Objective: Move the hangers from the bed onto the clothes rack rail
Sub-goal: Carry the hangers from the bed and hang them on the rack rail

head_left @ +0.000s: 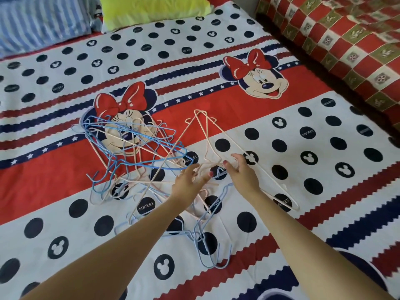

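Thin wire hangers [138, 148], blue and pale pink, heaped in a tangle mid-bed on the cartoon-mouse sheet [303, 118]. Probably featherlight and a bit springy, but hooks snag on each other, so likely to drag neighbours along when lifted. Best grabbed at the hook neck or the top of the triangle, not the long bottom bar.

Big pink hanger [218, 135] lying apart to the right of the pile, flat, its long side running down toward the near edge.

Right hand [242, 174] curled around pink wire near that hanger's corner, looks like an actual grip. Left hand [188, 180] just beside it, fingers spread and reaching into the wires, touching but not clearly pinching anything.

No rack in view. Yellow pillow [151, 11] and striped pillow [39, 20] up top, checked blanket [337, 40] at right.
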